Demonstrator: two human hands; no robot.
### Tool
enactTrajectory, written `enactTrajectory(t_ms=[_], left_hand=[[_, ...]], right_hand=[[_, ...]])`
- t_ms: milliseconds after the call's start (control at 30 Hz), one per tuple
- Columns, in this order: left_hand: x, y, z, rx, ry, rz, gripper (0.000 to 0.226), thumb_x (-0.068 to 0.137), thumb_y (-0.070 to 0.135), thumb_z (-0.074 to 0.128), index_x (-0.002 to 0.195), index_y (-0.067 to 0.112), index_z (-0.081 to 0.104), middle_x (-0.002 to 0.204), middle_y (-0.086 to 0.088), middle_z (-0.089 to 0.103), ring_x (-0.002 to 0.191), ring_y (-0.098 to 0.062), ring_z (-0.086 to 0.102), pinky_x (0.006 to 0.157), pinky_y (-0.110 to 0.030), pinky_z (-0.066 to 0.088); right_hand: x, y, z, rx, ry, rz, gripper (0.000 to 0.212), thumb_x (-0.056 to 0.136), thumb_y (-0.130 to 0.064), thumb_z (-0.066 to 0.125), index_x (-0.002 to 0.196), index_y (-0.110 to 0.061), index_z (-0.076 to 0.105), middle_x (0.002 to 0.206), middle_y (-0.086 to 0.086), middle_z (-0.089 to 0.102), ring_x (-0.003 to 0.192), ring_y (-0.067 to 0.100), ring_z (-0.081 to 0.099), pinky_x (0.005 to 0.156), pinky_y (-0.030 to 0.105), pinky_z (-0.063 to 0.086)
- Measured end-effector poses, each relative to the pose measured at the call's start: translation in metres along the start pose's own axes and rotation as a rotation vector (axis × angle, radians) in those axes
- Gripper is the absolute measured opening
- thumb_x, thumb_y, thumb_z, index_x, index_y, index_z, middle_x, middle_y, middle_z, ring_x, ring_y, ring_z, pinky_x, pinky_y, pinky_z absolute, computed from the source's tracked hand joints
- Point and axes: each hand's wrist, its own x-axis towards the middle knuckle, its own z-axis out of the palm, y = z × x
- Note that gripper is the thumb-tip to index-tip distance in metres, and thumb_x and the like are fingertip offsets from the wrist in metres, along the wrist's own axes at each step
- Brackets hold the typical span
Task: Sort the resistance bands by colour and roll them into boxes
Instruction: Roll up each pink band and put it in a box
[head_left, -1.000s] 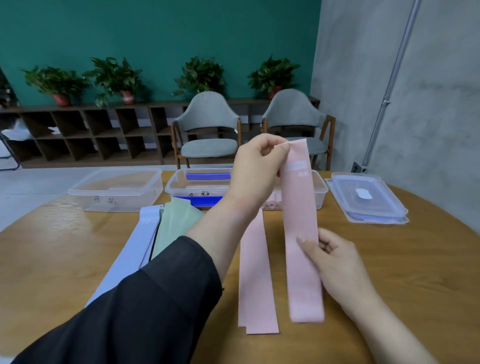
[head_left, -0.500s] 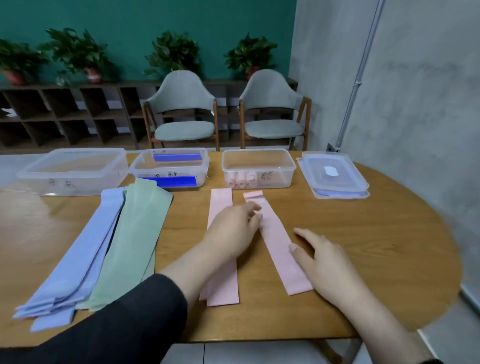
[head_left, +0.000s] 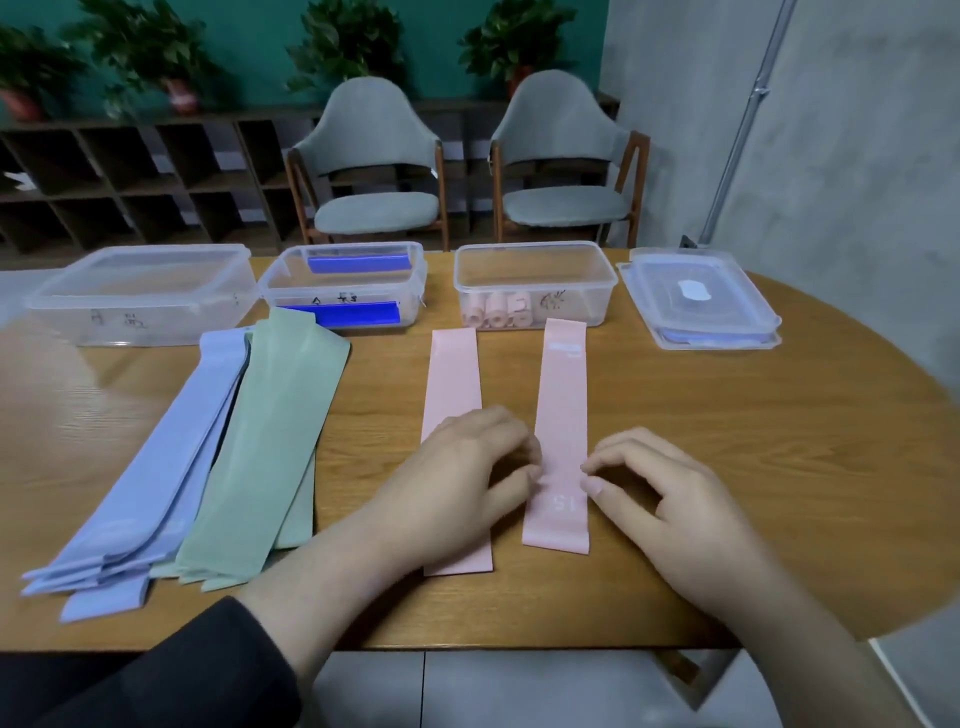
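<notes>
Two pink bands lie flat side by side on the wooden table (head_left: 727, 441): the left pink band (head_left: 453, 379) and the right pink band (head_left: 563, 395), which bears white print. My left hand (head_left: 462, 488) rests over the left band, its fingertips touching the right band's left edge. My right hand (head_left: 665, 499) touches that band's right edge with thumb and fingertips. A pile of lilac bands (head_left: 140, 478) and a pile of green bands (head_left: 270, 441) lie to the left. Behind them stand a clear box with pink rolls (head_left: 535, 260), a box with blue rolls (head_left: 343, 254) and a box (head_left: 140, 260) with nothing visible inside.
A stack of clear lids (head_left: 696, 306) sits at the back right of the table. Two grey chairs (head_left: 374, 156) stand behind it, with shelves and potted plants along the green wall. The table's near edge runs just below my wrists.
I lowered the pink band from the air onto the table. It then lay slanted and now lies straight beside the other. Both hands slid to its two edges.
</notes>
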Motion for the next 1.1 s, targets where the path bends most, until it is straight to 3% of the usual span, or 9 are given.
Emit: enactTrajectory(t_ms=[100,233,433,667,767,867,1100], left_hand=[[-0.016,0.001,-0.004,-0.044,-0.114,0.141,0.007,0.092,0.032,0.070,0.094,0.027,0.066,0.104,0.012,0.058,0.104,-0.009,0.055,0.099,-0.033,0.042],[-0.016,0.002,-0.001,0.047,-0.207,0.231,0.013,0.088,0.040,0.072,0.092,0.029,0.066,0.104,0.015,0.055,0.104,-0.007,0.051,0.101,-0.030,0.037],[-0.009,-0.004,0.001,0.007,-0.223,0.229,0.013,0.080,0.032,0.070,0.091,0.030,0.065,0.100,0.015,0.055,0.106,-0.009,0.051,0.099,-0.037,0.038],[-0.009,-0.008,0.006,-0.028,-0.170,0.255,0.005,0.092,0.026,0.067,0.087,0.026,0.067,0.097,0.016,0.057,0.102,-0.007,0.051,0.095,-0.036,0.040],[-0.009,-0.008,0.006,-0.048,-0.154,0.236,0.005,0.091,0.024,0.069,0.087,0.025,0.066,0.095,0.016,0.059,0.100,-0.007,0.053,0.096,-0.037,0.039],[-0.008,-0.009,0.006,-0.103,-0.136,0.213,0.009,0.088,0.019,0.071,0.088,0.024,0.064,0.092,0.016,0.061,0.097,-0.007,0.055,0.096,-0.038,0.041],[-0.009,-0.009,0.005,-0.024,-0.153,0.212,0.009,0.084,0.031,0.072,0.090,0.027,0.068,0.097,0.015,0.058,0.103,-0.008,0.053,0.099,-0.038,0.038]], right_hand=[[-0.005,-0.005,-0.001,-0.020,-0.173,-0.105,0.008,0.087,-0.028,0.074,0.088,-0.027,0.066,0.100,-0.017,0.060,0.105,0.010,0.056,0.090,0.020,0.039],[-0.003,-0.005,0.000,-0.130,-0.308,-0.104,0.012,0.083,-0.037,0.076,0.089,-0.032,0.067,0.105,-0.022,0.055,0.112,0.002,0.046,0.097,0.019,0.032],[-0.005,-0.005,0.003,-0.140,-0.277,-0.101,0.007,0.086,-0.034,0.073,0.082,-0.031,0.068,0.098,-0.021,0.056,0.106,0.005,0.049,0.090,0.015,0.032],[-0.001,-0.007,0.007,-0.159,-0.235,-0.098,0.010,0.088,-0.037,0.061,0.089,-0.028,0.065,0.095,-0.022,0.056,0.101,0.003,0.050,0.086,0.025,0.041],[-0.001,-0.009,0.008,-0.180,-0.234,-0.094,0.002,0.088,-0.026,0.065,0.087,-0.028,0.064,0.093,-0.020,0.057,0.100,0.005,0.049,0.085,0.026,0.041],[-0.002,-0.007,0.009,-0.192,-0.227,-0.073,0.008,0.088,-0.020,0.069,0.086,-0.028,0.069,0.093,-0.019,0.058,0.100,0.005,0.049,0.085,0.019,0.037],[-0.003,-0.004,0.006,-0.184,-0.252,-0.056,0.011,0.089,-0.038,0.066,0.096,-0.033,0.073,0.100,-0.024,0.056,0.107,0.003,0.048,0.086,0.019,0.041]])
